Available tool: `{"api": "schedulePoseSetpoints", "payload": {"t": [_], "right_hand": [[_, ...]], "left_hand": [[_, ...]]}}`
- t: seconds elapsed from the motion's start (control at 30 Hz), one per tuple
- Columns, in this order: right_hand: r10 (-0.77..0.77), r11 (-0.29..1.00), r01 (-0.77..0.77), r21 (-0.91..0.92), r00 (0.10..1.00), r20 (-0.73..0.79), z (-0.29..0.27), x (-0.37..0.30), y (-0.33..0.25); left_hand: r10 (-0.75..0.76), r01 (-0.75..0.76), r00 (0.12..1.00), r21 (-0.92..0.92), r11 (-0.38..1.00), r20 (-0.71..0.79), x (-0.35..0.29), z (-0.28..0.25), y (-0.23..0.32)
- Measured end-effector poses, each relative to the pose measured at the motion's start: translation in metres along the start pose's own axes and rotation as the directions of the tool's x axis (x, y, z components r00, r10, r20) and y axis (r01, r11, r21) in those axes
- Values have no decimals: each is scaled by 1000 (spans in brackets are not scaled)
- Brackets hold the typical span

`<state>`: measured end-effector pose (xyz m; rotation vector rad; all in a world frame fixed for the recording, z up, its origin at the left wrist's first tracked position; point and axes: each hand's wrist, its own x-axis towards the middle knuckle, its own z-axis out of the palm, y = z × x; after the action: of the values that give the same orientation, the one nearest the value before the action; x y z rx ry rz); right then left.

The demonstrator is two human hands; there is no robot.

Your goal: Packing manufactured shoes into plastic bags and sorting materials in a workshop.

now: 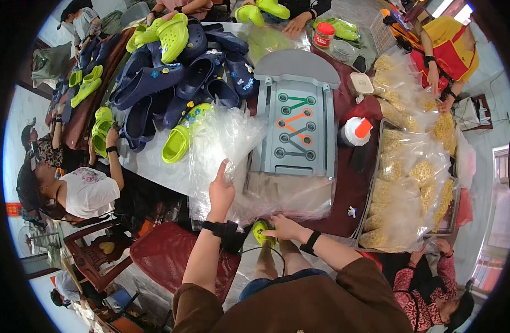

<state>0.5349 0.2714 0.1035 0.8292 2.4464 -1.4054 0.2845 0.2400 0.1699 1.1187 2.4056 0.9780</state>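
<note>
My left hand (221, 191) is closed on a crumpled clear plastic bag (224, 136), its index finger stretched along the film. Other clear bags (291, 194) lie in a flat stack at the table's near edge. My right hand (285, 227) is just off that edge, below the stack, fingers apart and seemingly holding nothing. Under it, on the floor, shows a lime green shoe (260, 232) on my foot. Beyond the stack lies a grey plastic panel (269, 136) with round holes joined by green, orange and dark zigzags. Left of it, navy clogs (149, 83) and a lime clog (177, 144) are piled.
A white bottle with a red cap (356, 131) and a red-lidded jar (323, 34) stand right of the panel. A tray (359, 236) holds several bags of yellow pieces (394, 216). People work around the table. A red-seated chair (177, 258) is at my left.
</note>
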Motion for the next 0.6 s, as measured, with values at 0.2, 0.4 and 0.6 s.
{"api": "schedulePoseSetpoints", "payload": {"t": [0.2, 0.4, 0.6], "right_hand": [[297, 388, 23, 922, 943, -149, -64, 51, -24], [382, 428, 246, 869, 822, -422, -34, 94, 4], [656, -458, 246, 855, 742, 138, -53, 119, 7]], "left_hand": [[-43, 43, 999, 2, 999, 6, -10, 13, -1], [-126, 126, 992, -7, 992, 5, -14, 23, 16], [-159, 158, 987, -35, 987, -31, -24, 17, 23]]}}
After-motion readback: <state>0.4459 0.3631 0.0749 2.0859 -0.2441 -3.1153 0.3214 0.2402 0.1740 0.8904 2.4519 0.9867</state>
